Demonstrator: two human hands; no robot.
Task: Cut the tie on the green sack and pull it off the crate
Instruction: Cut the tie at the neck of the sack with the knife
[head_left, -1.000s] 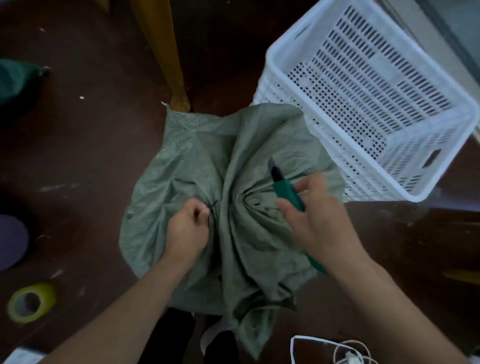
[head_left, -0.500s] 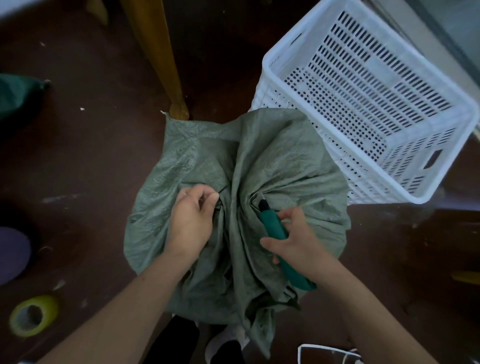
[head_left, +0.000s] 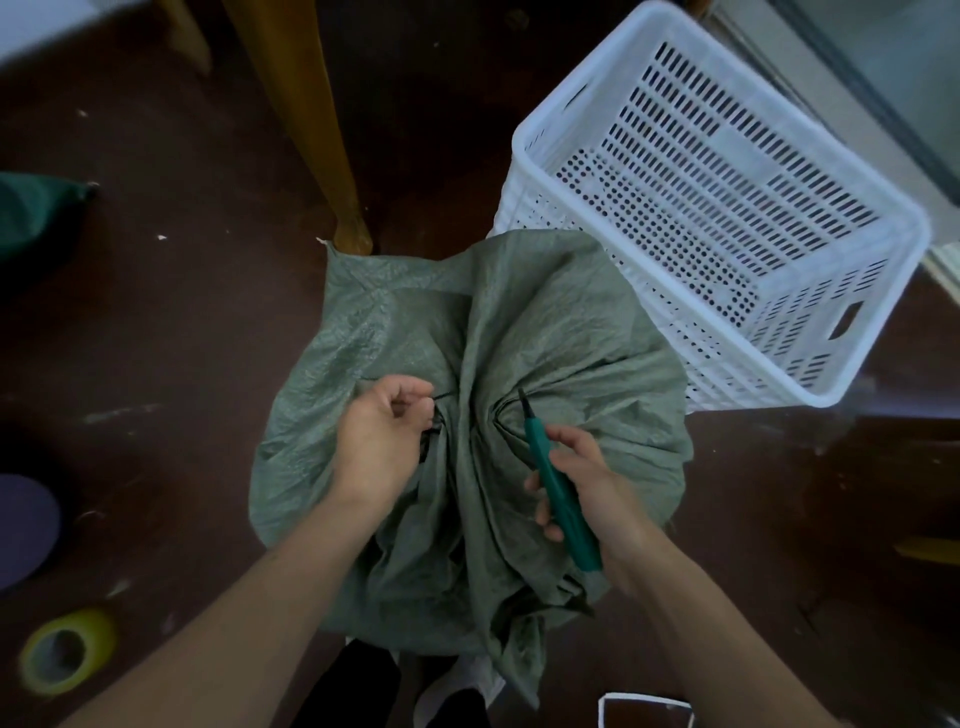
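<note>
A green woven sack sits on the dark floor, bulging over whatever it covers, its cloth gathered into a bunched neck at the middle. A thin black tie runs around that neck. My left hand pinches the tie on the left side of the gather. My right hand grips a teal-handled cutter, whose dark tip points at the right side of the gather. The crate under the sack is hidden.
An empty white slotted crate stands tilted at the back right, touching the sack. A wooden table leg rises behind the sack. A yellow tape roll lies at the lower left. Another green bundle is at the far left.
My right hand has drawn back and lowered, so the cutter's tip now points into the gather from the right. My left hand has shifted up onto the tie.
</note>
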